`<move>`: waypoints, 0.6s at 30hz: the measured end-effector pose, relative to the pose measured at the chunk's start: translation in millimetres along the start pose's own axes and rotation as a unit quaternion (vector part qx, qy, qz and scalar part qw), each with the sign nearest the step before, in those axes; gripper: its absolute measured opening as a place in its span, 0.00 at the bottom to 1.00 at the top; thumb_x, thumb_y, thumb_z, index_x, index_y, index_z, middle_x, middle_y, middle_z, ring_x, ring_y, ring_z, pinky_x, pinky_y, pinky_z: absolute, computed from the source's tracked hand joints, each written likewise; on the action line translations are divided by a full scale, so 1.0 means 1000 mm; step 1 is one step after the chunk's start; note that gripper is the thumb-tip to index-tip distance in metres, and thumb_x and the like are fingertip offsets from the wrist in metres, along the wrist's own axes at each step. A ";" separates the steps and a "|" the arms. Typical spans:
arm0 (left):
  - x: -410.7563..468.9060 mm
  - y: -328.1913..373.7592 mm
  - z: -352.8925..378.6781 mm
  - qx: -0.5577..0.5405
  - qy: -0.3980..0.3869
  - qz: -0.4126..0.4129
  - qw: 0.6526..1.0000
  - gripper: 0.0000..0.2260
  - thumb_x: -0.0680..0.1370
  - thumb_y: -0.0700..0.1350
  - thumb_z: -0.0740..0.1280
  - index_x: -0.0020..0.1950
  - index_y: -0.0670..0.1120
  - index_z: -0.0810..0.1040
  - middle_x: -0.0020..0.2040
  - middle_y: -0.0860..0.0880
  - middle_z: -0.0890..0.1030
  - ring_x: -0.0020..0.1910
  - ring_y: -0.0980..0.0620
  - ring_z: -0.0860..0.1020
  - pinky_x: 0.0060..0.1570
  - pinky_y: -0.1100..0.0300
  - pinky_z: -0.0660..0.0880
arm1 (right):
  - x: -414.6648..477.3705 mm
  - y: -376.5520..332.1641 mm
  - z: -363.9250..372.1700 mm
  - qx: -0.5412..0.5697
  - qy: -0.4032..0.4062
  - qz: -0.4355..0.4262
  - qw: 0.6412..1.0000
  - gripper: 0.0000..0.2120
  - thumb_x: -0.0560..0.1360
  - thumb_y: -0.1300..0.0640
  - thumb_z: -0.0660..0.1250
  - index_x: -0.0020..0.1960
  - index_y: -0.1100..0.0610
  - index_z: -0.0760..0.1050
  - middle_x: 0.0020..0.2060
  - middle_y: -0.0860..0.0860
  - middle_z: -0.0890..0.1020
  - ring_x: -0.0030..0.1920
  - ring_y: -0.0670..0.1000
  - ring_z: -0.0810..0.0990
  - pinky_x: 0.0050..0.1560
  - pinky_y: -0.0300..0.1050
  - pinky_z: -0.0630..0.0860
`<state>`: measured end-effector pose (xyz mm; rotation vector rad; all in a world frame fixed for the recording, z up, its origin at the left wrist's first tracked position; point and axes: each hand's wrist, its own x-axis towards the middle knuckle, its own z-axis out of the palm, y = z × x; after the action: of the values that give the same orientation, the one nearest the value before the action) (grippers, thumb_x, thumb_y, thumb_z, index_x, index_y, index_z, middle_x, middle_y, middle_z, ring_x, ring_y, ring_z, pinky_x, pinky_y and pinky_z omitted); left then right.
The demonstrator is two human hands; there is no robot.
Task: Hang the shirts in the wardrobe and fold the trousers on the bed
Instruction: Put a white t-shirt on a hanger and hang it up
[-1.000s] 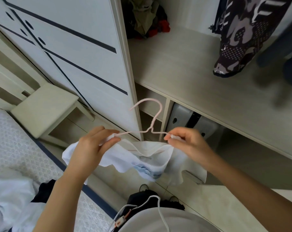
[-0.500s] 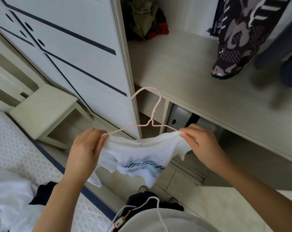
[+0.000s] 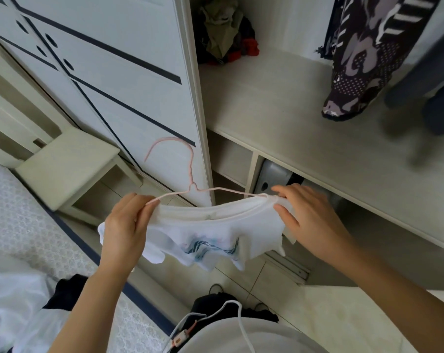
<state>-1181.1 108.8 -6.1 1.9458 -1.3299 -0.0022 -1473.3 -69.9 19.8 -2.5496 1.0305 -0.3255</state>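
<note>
Shirt (image 3: 203, 233) sits on hanger (image 3: 191, 171), in front of open wardrobe (image 3: 279, 118). Left hand (image 3: 125, 230) pinches one shoulder and right hand (image 3: 310, 220) the other, fingers closed on cloth. Probably seating it over the wire ends against slipping.

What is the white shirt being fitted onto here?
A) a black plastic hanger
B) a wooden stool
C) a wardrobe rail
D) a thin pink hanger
D: the left hand and the right hand pinch the white shirt at its shoulders over a thin pink hanger, whose hook stands up in front of the wardrobe door.
</note>
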 end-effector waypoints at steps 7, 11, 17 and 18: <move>0.017 0.013 0.000 -0.033 -0.007 0.005 0.999 0.10 0.80 0.43 0.63 0.51 0.42 0.84 0.39 0.59 0.77 0.40 0.59 0.76 0.44 0.60 0.73 | 0.002 -0.015 0.002 0.001 -0.132 -0.056 0.990 0.23 0.76 0.57 0.69 0.69 0.55 0.70 0.58 0.51 0.75 0.57 0.49 0.73 0.54 0.38 0.73; 0.023 0.012 0.003 -0.049 -0.016 0.002 0.999 0.11 0.81 0.45 0.65 0.52 0.40 0.84 0.41 0.48 0.82 0.40 0.46 0.79 0.44 0.48 0.76 | -0.014 -0.012 0.007 0.121 -0.126 -0.005 0.985 0.12 0.80 0.57 0.63 0.62 0.48 0.69 0.51 0.41 0.71 0.49 0.40 0.73 0.40 0.28 0.70; 0.024 0.002 0.007 0.106 -0.014 -0.004 0.994 0.19 0.81 0.53 0.57 0.46 0.44 0.83 0.41 0.49 0.80 0.44 0.44 0.77 0.60 0.34 0.68 | -0.026 -0.007 0.005 0.168 -0.080 -0.009 0.983 0.16 0.81 0.58 0.61 0.50 0.36 0.64 0.45 0.37 0.73 0.49 0.36 0.76 0.44 0.28 0.74; 0.023 0.002 0.010 0.121 -0.006 -0.019 0.992 0.17 0.82 0.52 0.57 0.49 0.46 0.83 0.44 0.50 0.80 0.48 0.44 0.77 0.65 0.33 0.62 | -0.026 -0.008 0.003 0.161 -0.075 -0.020 0.984 0.17 0.80 0.59 0.61 0.49 0.36 0.64 0.45 0.37 0.73 0.49 0.36 0.76 0.44 0.28 0.73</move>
<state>-1176.5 84.9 -2.6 2.1770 -1.3524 0.1339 -1485.6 -45.6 18.5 -2.2660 0.7993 -0.2803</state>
